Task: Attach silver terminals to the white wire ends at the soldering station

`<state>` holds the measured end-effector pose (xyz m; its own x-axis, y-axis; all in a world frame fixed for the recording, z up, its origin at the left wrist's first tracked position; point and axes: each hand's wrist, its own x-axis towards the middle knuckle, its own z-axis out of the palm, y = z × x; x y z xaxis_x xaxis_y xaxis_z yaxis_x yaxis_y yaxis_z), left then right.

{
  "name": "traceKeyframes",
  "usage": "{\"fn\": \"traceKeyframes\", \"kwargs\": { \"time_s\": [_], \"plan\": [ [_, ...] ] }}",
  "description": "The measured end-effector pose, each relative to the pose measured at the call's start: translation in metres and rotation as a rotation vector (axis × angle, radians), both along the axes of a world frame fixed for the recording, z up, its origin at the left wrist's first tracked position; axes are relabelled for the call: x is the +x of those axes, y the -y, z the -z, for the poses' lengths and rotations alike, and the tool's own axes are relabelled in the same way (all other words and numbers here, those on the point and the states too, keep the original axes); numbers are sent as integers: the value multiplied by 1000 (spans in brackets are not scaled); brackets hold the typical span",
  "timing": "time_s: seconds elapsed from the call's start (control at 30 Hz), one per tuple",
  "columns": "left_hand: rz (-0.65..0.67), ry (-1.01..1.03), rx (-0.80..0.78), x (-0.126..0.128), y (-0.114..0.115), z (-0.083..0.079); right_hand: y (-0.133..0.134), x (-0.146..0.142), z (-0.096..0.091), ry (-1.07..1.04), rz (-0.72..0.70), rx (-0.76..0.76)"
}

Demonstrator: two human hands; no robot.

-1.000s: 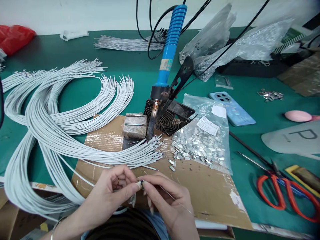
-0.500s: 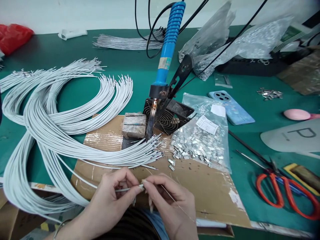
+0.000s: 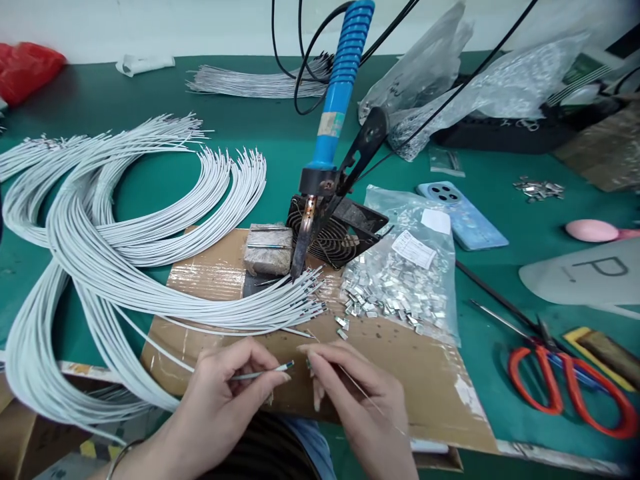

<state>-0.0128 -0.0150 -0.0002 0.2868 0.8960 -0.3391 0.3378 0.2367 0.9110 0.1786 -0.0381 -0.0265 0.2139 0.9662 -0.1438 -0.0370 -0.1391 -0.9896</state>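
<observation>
The left hand (image 3: 227,393) had a white wire (image 3: 255,377) pinched between thumb and fingers, its dark tip sticking out to the right past the fingertips. The right hand (image 3: 360,400) was pinching a thin strand (image 3: 373,403) that trailed toward the near right across a cardboard sheet (image 3: 400,387). And look, the hands had parted! Half a second earlier they were together, fingertips meeting at the wire's end; now a small gap sat between them. Just beyond the hands, a fan of white wires (image 3: 200,307) lay across the cardboard, with a blue soldering iron (image 3: 333,90) standing in its black holder at the far side and a bag of metal clips (image 3: 400,287) off to the right.
</observation>
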Motion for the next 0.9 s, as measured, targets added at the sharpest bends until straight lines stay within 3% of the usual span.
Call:
{"fn": "traceKeyframes", "kwargs": {
  "time_s": [0.17,0.4,0.6,0.8,0.9],
  "plan": [
    [-23,200,-148,-4,-3,0,-3,-7,-5,-12,-171,48],
    [-29,355,-344,-11,-3,5,-10,-6,-10,116,-198,247],
    [-34,333,-429,-11,-6,-5,-6,2,-6,283,-333,415],
    [15,328,-427,-13,-6,-2,-9,12,-9,412,-463,545],
    [15,354,-476,-15,-6,-2,-8,22,-9,505,-428,609]
  ]
}}
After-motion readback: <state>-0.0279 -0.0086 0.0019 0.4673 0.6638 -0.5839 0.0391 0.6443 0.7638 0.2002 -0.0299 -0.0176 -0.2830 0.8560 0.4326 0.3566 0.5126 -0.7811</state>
